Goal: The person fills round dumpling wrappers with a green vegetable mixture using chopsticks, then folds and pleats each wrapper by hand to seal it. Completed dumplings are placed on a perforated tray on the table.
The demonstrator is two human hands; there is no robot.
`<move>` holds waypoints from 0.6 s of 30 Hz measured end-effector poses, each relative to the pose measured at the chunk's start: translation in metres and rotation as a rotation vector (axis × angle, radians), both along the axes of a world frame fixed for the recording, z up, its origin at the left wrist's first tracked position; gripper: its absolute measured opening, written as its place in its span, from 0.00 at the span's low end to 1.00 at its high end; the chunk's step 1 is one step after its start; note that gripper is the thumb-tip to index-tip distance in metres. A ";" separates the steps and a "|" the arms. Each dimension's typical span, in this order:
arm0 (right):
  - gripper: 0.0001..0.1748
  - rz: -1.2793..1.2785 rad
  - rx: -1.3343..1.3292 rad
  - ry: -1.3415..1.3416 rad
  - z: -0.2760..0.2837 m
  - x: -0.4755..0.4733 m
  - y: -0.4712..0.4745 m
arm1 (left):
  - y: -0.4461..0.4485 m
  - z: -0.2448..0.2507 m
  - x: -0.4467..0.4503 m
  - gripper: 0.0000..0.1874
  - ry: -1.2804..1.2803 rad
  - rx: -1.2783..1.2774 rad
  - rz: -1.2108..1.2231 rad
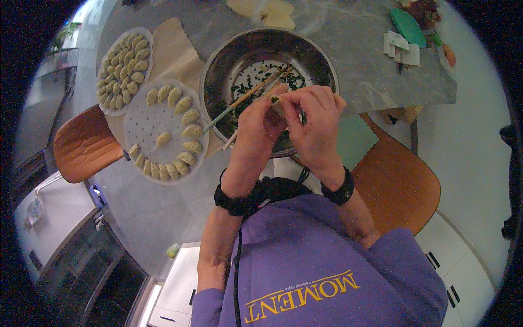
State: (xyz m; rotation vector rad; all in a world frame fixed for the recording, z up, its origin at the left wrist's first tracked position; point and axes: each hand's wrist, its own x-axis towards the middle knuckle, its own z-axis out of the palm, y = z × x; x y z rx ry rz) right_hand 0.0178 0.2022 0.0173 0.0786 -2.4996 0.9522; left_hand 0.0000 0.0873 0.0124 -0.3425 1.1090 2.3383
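Observation:
Between my two hands is a small dumpling [278, 107], with dark green filling showing at its upper end. My left hand [258, 122] cups it from the left, and the fingers of my right hand [314, 112] pinch its edge. Both hands are over the near part of a wide stainless steel bowl [220, 65]. Chopped green filling [244, 86] lies on the bowl's bottom. A pair of chopsticks [249, 95] leans across the bowl, with the handle ends over the rim at the lower left.
Left of the bowl, a round perforated white liner [141, 116] carries shaped dumplings along its edge. A fuller round liner [148, 36] of dumplings is beyond it. Flat dough wrappers [279, 20] lie at the back. Orange chairs [402, 184] flank the table [359, 77].

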 end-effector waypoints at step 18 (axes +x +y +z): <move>0.10 -0.104 0.083 0.050 -0.002 0.009 -0.007 | 0.011 0.000 0.007 0.24 -0.029 0.005 0.098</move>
